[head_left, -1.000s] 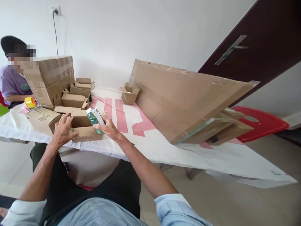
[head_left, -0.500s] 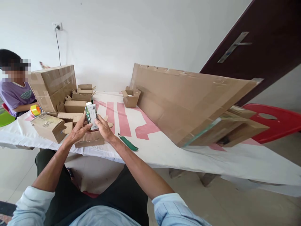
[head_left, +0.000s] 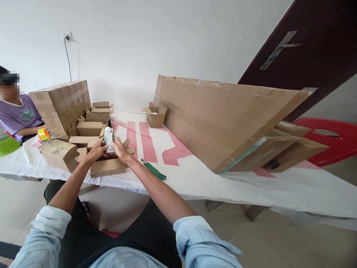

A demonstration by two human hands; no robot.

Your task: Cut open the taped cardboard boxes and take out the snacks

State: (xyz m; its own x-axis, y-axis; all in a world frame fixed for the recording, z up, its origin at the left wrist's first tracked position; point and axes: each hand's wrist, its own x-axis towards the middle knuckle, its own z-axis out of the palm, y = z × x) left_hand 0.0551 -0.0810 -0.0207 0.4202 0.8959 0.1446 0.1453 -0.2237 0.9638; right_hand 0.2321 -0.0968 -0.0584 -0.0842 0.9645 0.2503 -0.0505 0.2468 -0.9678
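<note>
One printed carton (head_left: 109, 140) between two hands (head_left: 96, 151)

The person's left forearm (head_left: 70, 185) slants forward and inward; the right forearm (head_left: 159, 188) reaches across leftward. The left hand (head_left: 96, 151) and right hand (head_left: 121, 149) face each other, curled in a grip, thumbs (head_left: 104, 148) inward.

Matt cardboard is seen in the open box (head_left: 108, 169) left of centre; the tabletop (head_left: 192, 182) is draped in creased cloth (head_left: 134, 182); at the right edge, glossy plastic is shown by the red chair (head_left: 342, 144).
</note>
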